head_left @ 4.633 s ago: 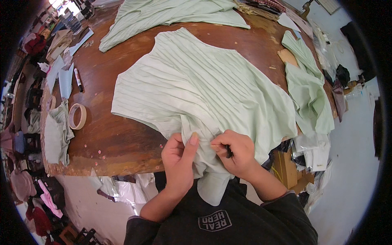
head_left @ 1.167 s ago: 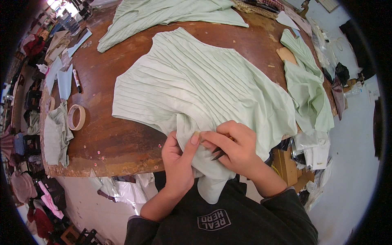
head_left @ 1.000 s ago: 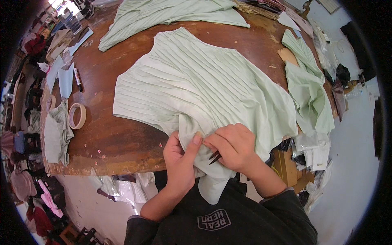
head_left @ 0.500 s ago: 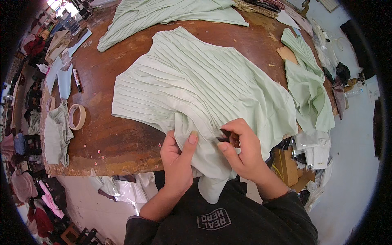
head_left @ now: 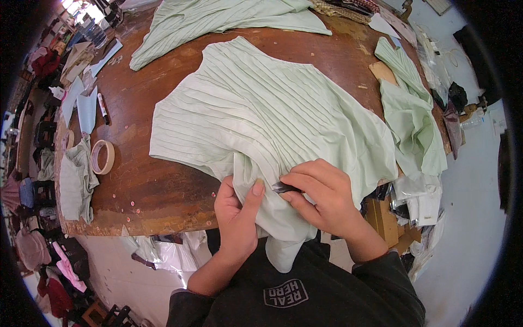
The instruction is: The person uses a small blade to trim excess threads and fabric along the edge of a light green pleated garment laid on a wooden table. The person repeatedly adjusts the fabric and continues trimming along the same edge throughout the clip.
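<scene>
The left grip (head_left: 238, 216) pinches the green garment (head_left: 267, 114); beside it, the right grip (head_left: 325, 197) holds a dark tool (head_left: 283, 188), work seemingly unfinished, remainder unclear.

Most of the black tool (head_left: 283, 187) is hidden inside the right hand (head_left: 324, 199); only its dark tip shows, so its full shape cannot be told. The left hand (head_left: 237, 215) has its thumb in view, but its other fingertips are out of sight under the green garment (head_left: 245, 120). Whatever lies between thumb and tool is too small to make out. The second green cloth (head_left: 229, 19) and the checked fabric (head_left: 343, 11) are cut off by the top edge, the black shirt (head_left: 343, 278) by the bottom. The table (head_left: 169, 191) partly hides the cardboard box (head_left: 382, 220). The tiny pinkish bits (head_left: 132, 203) are too small to identify.
</scene>
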The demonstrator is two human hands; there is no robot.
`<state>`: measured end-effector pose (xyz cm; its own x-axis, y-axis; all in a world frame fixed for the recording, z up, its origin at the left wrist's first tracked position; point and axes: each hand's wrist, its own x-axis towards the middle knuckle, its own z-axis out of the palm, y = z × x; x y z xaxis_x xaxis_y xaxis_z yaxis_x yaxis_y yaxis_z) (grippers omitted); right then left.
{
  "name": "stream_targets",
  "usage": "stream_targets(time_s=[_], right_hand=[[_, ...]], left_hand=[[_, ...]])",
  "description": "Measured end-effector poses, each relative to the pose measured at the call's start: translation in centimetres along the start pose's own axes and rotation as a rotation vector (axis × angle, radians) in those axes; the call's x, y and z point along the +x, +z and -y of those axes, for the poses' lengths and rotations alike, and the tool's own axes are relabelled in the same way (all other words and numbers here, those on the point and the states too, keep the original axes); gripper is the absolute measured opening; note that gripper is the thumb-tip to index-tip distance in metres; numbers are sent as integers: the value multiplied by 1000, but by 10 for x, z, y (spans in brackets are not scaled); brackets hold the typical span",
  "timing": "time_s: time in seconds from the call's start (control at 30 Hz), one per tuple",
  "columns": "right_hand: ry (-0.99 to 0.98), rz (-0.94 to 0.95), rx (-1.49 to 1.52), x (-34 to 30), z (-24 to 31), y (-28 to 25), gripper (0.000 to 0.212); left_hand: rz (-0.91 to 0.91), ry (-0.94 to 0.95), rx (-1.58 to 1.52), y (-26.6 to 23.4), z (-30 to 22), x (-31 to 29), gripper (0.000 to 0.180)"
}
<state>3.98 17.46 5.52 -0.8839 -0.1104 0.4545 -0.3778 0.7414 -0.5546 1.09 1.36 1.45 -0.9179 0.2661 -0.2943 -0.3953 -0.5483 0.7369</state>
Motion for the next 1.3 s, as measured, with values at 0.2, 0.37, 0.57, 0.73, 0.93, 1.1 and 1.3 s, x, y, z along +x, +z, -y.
stream_targets(time_s=[0.2, 0.37, 0.57, 0.73, 0.93, 1.1, 1.3], right_hand=[[-20, -29, -20, 0, -2, 3, 25], [-55, -41, -81, -1, -3, 4, 24], [66, -61, 47, -2, 3, 0, 26], [458, 46, 621, -19, 26, -12, 24], [973, 264, 1235, -27, 22, -10, 26], [1011, 233, 1257, -22, 22, -6, 27], [976, 236, 1220, -18, 20, -4, 25]], left_hand=[[6, -14, -30, 0, 0, 0, 23], [10, -42, -40, 3, -2, 1, 23], [2, -52, -52, 3, -4, 0, 23], [-22, -24, -5, 4, -3, 1, 20], [-11, 24, 43, 4, -1, -1, 16], [5, 19, 14, 6, -4, -2, 16], [33, 16, 43, 1, -3, -2, 18]])
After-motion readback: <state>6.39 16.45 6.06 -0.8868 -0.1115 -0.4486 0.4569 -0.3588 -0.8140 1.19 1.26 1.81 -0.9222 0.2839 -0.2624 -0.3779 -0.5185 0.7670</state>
